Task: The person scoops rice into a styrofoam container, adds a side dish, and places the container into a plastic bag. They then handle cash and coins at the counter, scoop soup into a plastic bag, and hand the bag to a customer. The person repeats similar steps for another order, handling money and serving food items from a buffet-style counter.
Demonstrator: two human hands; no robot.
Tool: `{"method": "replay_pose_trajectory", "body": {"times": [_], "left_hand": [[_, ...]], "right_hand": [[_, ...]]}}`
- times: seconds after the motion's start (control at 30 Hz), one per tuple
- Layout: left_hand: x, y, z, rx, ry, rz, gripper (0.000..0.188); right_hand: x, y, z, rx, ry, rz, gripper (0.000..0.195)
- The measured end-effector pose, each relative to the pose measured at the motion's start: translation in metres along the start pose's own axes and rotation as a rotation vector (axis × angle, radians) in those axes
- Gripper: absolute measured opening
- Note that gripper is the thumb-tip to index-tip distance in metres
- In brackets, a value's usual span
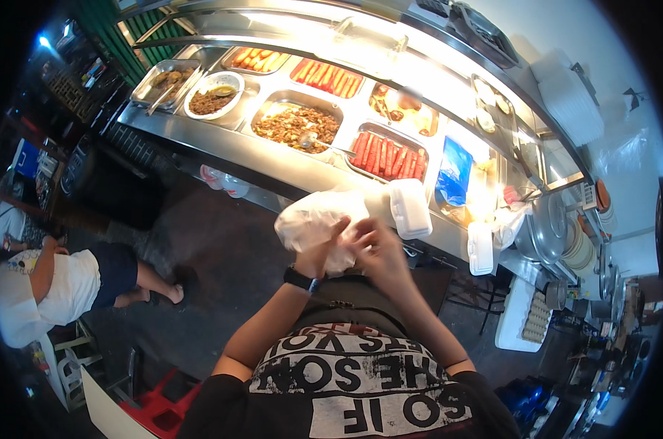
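A white plastic bag (315, 219), bulging with something hidden inside, is held in front of my body at the counter's near edge. My left hand (321, 249) grips it from below, with a dark watch on the wrist. Close against the bag's right side is my right hand (372, 241), its fingers curled and blurred by motion. Blur hides whether these fingers pinch the plastic. Just right of my right hand, a closed white foam box (411, 208) sits on the counter ledge (287, 174). Farther right lies a second foam box (480, 248).
A lit steel food display holds a tray of red sausages (389, 155), a tray of chopped meat (295, 123) with a spoon, and a white bowl (214, 94). A blue plastic bag (453, 170) lies among the trays. A person (73, 280) is at the left, near a red chair (164, 406).
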State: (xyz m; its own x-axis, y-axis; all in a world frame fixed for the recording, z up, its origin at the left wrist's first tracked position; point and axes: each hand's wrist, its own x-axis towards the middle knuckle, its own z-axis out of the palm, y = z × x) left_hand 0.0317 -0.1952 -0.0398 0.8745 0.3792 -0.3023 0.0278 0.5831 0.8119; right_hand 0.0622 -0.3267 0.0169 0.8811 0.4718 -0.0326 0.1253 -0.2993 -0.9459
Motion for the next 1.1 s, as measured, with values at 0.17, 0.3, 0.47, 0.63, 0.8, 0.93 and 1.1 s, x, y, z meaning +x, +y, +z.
{"method": "replay_pose_trajectory", "body": {"times": [0.17,0.3,0.47,0.63,0.8,0.93,1.1], "left_hand": [[0.025,-0.028,-0.028,-0.199,-0.068,-0.078,0.031],[0.031,-0.012,-0.025,0.018,0.032,-0.055,0.038],[0.048,-0.041,0.025,-0.121,0.070,0.136,0.024],[0.074,-0.002,-0.010,0.594,0.233,0.175,0.017],[0.080,0.008,0.029,1.392,0.126,0.582,0.073],[0.108,-0.014,0.065,1.374,-0.187,0.400,0.085],[0.103,0.011,0.120,0.447,-0.343,-0.125,0.069]], "right_hand": [[0.011,0.044,-0.010,0.945,-0.078,0.274,0.016],[0.027,0.051,-0.048,0.975,-0.263,0.409,0.022],[0.035,0.085,-0.015,0.760,-0.406,0.360,0.024],[0.084,0.090,-0.107,1.513,-0.013,0.712,0.030],[0.102,0.091,-0.146,1.149,-0.311,0.485,0.033],[0.105,0.050,-0.157,0.334,-0.727,-0.002,0.019],[0.139,0.077,-0.162,-0.598,-0.016,-0.252,0.015]]}}
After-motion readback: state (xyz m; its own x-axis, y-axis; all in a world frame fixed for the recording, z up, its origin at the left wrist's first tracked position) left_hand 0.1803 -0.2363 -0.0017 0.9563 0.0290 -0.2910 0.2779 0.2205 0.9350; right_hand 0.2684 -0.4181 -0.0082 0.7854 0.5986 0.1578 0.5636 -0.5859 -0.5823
